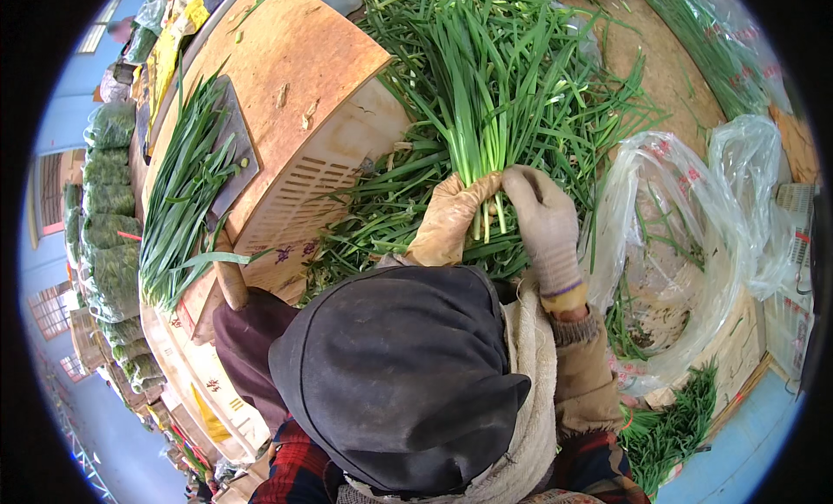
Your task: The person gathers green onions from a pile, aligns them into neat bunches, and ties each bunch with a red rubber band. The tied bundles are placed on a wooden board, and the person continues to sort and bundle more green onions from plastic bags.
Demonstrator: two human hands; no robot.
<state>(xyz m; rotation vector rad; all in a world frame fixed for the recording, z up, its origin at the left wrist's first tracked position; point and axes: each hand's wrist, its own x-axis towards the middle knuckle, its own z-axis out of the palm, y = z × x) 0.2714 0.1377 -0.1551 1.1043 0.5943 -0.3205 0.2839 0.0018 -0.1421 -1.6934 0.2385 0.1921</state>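
Observation:
My left hand [449,214], in a stained, tan-coloured glove, grips a bunch of long flat-leaved greens like garlic chives [478,123] near its pale stem ends. The leaves point away from me, and a few stem ends stick out below the fingers. Close against the left thumb and the stems is my right hand [543,221], in a grey-beige knitted glove with its fingers bent; whether it pinches a stem is hidden. Under and around the bunch lies a large heap of loose greens [403,218]. A cleaver's dark blade [242,159] and wooden handle [229,270] rest at the left.
The cleaver lies on a wooden board [312,48] over a white plastic crate [312,185], beside a pile of greens [182,192]. An open clear plastic bag [729,257] stands at the right. Bagged greens [110,224] are stacked far left. A dark cap covers the lower middle.

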